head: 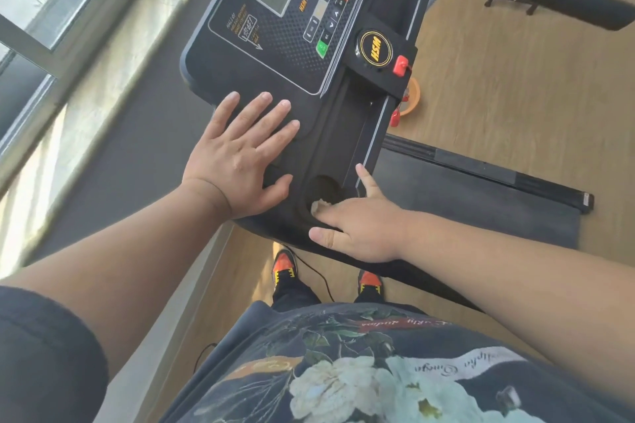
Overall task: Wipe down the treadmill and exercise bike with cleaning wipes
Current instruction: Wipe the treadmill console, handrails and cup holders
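1. The treadmill (446,182) stood on a wooden floor (515,86) beside a window (51,10), its belt running off to the right.
2. Its black console (275,55) filled the top of the view, screen dark, a red safety key (401,64) at its edge.
3. The left hand (240,161) lay flat on the console, fingers straight and spread apart.
4. The right hand (364,223) reached into the round cup holder (323,187), fingers curled and pressing down.
5. The wipe (318,205) sat bunched under those fingers, inside the holder.
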